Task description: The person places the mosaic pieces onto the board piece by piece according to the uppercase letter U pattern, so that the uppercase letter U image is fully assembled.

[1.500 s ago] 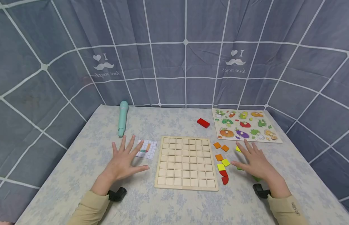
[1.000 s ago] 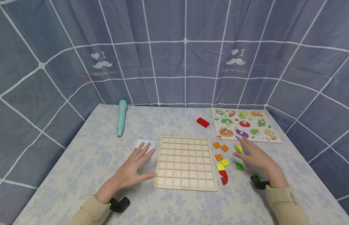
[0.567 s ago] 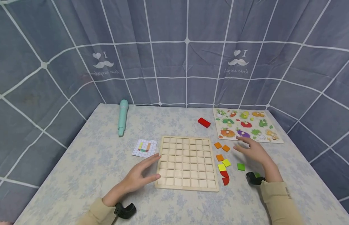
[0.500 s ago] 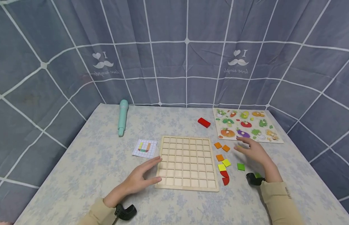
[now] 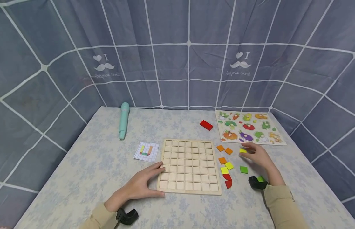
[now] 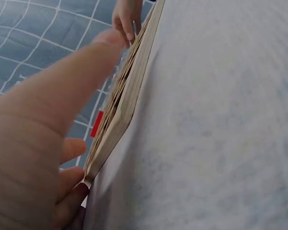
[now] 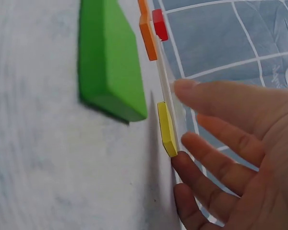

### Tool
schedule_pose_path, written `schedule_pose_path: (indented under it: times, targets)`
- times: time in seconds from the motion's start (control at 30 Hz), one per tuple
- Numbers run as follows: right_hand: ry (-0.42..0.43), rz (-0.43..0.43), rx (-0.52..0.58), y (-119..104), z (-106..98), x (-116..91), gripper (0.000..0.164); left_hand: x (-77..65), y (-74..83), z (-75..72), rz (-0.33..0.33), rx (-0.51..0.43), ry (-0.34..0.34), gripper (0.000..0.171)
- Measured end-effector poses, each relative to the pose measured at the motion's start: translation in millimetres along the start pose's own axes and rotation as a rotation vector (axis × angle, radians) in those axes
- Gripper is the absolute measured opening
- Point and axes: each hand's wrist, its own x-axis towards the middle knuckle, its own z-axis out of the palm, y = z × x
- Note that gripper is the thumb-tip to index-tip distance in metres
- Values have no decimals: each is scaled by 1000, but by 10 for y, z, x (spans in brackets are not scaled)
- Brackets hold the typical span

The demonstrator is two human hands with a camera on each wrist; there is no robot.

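A wooden grid board (image 5: 190, 167) lies on the patterned table. My left hand (image 5: 141, 183) is at its near left corner, fingertips over the left edge and thumb by the front corner; the left wrist view shows fingertips against the board's side (image 6: 116, 127). To the right, my right hand (image 5: 258, 156) is low over the table beside a yellow square tile (image 5: 242, 150). Thumb and fingers are spread apart around that tile, fingertips right at its edge in the right wrist view. A green tile (image 5: 244, 170) lies nearer me, and another green tile (image 5: 261, 179) is partly hidden by the wrist camera.
Orange tiles (image 5: 222, 160), two yellow tiles (image 5: 229, 165) and red curved pieces (image 5: 228, 184) lie along the board's right side. A pattern card (image 5: 146, 151) is left of it. Farther back are a turquoise microphone-like stick (image 5: 124, 121), a red block (image 5: 206, 125) and a vegetable puzzle board (image 5: 251, 128).
My left hand has moved from above the card down to the board's near left corner. My right hand has come lower, beside the far yellow tile. The tiles lie where they were.
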Motion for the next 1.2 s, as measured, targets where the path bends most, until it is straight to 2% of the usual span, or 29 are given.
schedule_pose_path:
  times: [0.3, 0.63, 0.87, 1.03, 1.2]
  targets:
    - [38, -22, -13, 78, 49, 3, 51, 11, -12, 1, 20, 84, -14, 88]
    - [84, -57, -48, 110, 50, -5, 39, 20, -27, 9, 32, 108, -3, 88]
    - [96, -29, -82, 29, 48, -36, 37, 19, -26, 5, 26, 112, -12, 88]
    - [71, -12, -73, -22, 47, -35, 41, 14, -24, 3, 20, 106, -21, 88]
    - [45, -54, -39, -150, 24, 4, 44, 6, -18, -5, 12, 105, -25, 88]
